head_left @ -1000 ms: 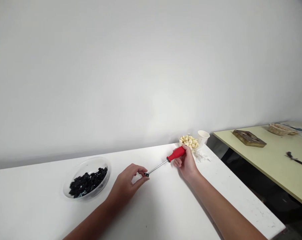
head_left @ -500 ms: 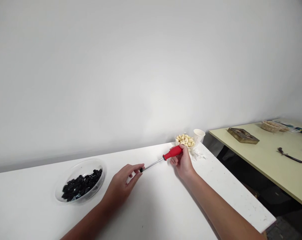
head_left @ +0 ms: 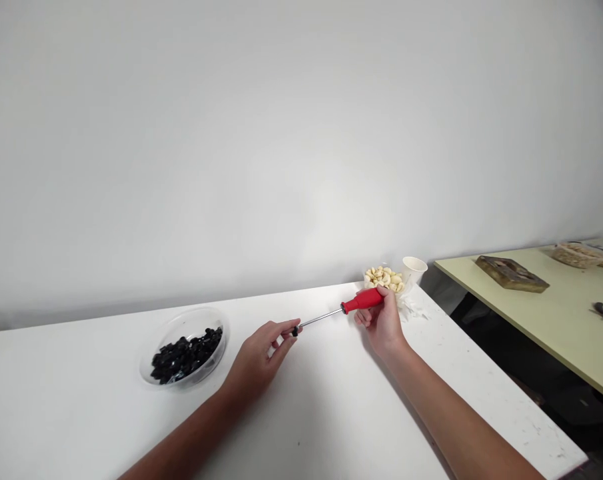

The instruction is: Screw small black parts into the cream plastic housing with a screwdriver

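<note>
My right hand is wrapped round the red handle of a screwdriver, whose metal shaft points left and slightly down. Between the thumb and fingers of my left hand is a small black part, and the screwdriver's tip meets it. What exactly the part is I cannot make out. Both hands are just above the white table. To the left of my left hand stands a clear plastic bowl holding many small black pieces.
Behind my right hand, a clear container of pale, cashew-like pieces stands beside a white paper cup and crumpled tissue. A yellowish table on the right, across a dark gap, bears a worn block and a tub.
The whole view has shifted, so everything on the tables appears farther right. Both hands keep their hold, with the screwdriver tip still at the black part.
</note>
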`<state>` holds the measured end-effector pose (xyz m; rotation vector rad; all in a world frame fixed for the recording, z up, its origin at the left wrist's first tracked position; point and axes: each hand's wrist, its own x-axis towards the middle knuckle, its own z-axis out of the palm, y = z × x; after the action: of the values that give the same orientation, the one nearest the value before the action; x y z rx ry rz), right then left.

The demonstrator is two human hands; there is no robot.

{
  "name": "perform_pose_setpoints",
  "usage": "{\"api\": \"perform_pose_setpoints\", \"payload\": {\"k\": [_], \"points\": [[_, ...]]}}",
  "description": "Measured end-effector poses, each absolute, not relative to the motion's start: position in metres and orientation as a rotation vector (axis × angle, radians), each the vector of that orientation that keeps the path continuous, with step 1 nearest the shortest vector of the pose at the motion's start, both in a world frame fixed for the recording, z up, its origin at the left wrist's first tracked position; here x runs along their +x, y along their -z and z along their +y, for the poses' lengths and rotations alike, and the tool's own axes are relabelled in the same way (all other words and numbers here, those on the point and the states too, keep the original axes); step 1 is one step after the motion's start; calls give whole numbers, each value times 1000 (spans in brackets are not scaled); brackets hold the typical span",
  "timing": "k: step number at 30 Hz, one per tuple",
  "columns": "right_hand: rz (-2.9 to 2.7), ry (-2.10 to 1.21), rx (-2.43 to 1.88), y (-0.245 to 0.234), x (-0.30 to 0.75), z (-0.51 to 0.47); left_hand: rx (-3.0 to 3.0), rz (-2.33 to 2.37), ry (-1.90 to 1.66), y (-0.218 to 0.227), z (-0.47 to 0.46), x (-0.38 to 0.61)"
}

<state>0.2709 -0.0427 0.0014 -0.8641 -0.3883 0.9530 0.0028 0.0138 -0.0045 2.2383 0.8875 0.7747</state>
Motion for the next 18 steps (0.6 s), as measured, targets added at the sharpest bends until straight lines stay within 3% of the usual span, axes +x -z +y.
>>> {"api": "perform_pose_setpoints", "payload": {"k": [18], "points": [[-450,-916,-903,-4,268,-47,2226,832,-808,8,14,1]]}}
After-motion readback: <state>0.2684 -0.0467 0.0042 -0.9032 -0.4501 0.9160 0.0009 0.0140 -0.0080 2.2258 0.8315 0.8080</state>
